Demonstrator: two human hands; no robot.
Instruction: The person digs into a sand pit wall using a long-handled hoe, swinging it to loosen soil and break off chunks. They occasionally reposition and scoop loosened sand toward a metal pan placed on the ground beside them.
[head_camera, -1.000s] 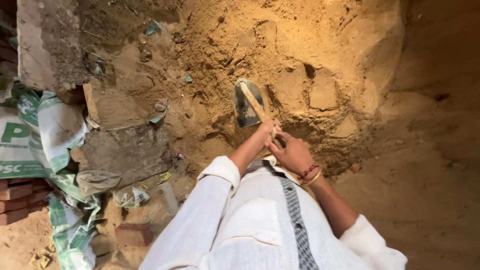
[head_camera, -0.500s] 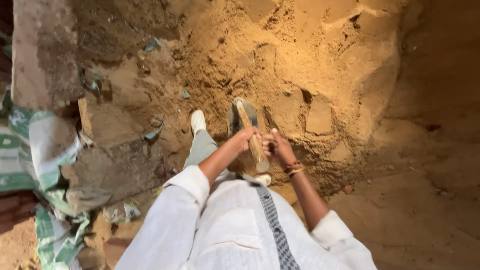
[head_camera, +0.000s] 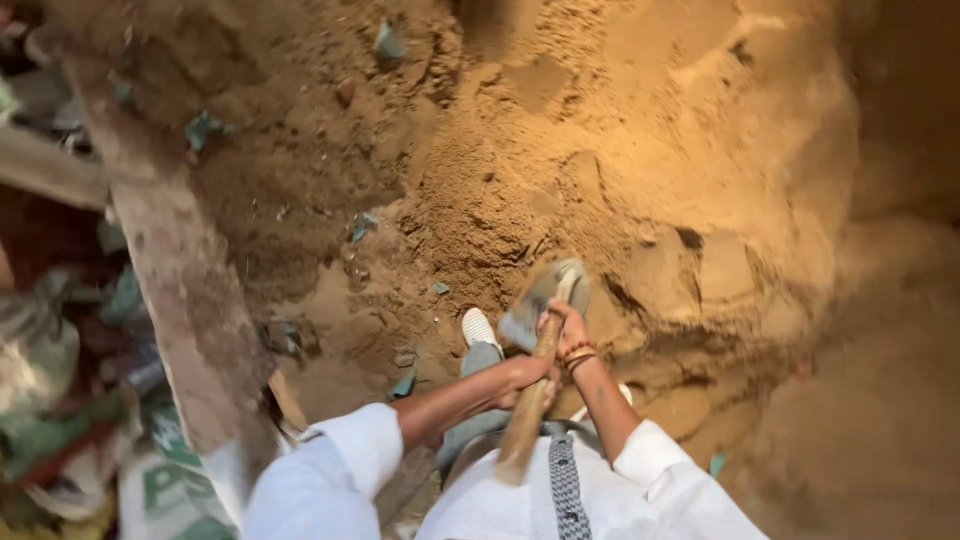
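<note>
Two hands are wrapped around one wooden handle (head_camera: 528, 410), and the view looks straight down past white sleeves (head_camera: 340, 470) and a white shirt with a dark patterned strip (head_camera: 566, 490). The left hand (head_camera: 528, 375) has its grip closed around the middle of the handle; the right hand (head_camera: 566, 330), with red and yellow bangles (head_camera: 578, 355) at the wrist, has its grip closed higher up, just below the head. The handle belongs to a hoe, whose grey metal blade (head_camera: 540, 300) is blurred and sits over the near edge of the sand pile (head_camera: 600, 150). Just left of the blade, a white shoe (head_camera: 478, 328) stands on the sand, with a grey trouser leg (head_camera: 475, 385) behind it.

Beyond the blade, the pile rises in yellow-brown clods and cut faces. Small green scraps (head_camera: 362, 226) lie scattered over the darker soil to the left. Along the left side, a worn wooden plank (head_camera: 175, 270) runs slantwise, and green-and-white sacks (head_camera: 160, 480) lie heaped at the lower left corner, beside blurred rubble.
</note>
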